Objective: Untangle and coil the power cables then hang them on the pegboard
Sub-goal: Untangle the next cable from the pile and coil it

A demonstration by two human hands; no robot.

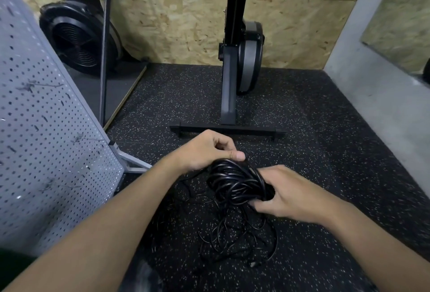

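A bundle of black power cable [235, 181] is held in the air between both hands. My left hand [207, 149] grips the bundle's upper edge, thumb lying over the loops. My right hand [290, 195] clasps its lower right side with fingers curled under the strands. Loose tangled cable [235, 238] hangs down from the bundle and lies in loops on the speckled black floor, with a plug end [253, 264] near the bottom. The grey perforated pegboard [44, 142] stands tilted at the left.
A black upright machine stand [229, 96] with a crossbar foot [228, 128] stands on the floor just beyond my hands. A black fan wheel [76, 38] leans at the back left. Chipboard wall behind, grey concrete wall [381, 96] on the right.
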